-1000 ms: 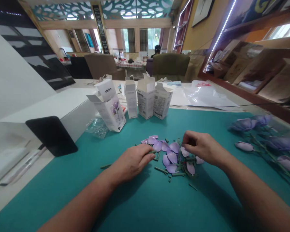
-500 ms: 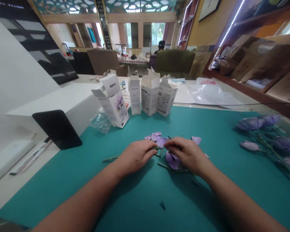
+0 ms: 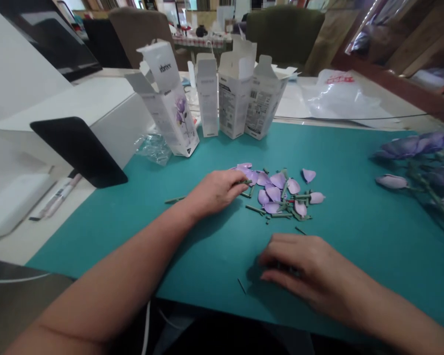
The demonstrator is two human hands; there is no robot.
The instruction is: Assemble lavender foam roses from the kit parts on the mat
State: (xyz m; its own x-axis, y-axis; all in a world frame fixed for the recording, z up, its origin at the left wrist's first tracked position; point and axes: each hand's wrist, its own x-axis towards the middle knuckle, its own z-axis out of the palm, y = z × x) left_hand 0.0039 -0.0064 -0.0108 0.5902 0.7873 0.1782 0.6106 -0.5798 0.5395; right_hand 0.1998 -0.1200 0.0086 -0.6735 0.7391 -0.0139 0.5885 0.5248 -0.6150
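Observation:
A loose pile of purple petals and short green stem pieces lies on the teal mat. At the pile's left edge, my left hand pinches a small green piece between thumb and fingertips. My right hand hovers nearer the mat's front edge, its fingers curled with thumb and fingertips apart; small dark shapes show between them, too unclear to name. A thin dark piece lies left of it, and another just above it. One green stem rests left of my left hand.
Open white boxes stand behind the pile, with clear plastic wrap at their left. A black panel leans at the left. Assembled purple flowers lie at the right. A plastic bag sits behind.
My right hand has left the pile and moved toward the front edge, uncovering the petals. My left hand still holds the green piece. The view has tilted down.

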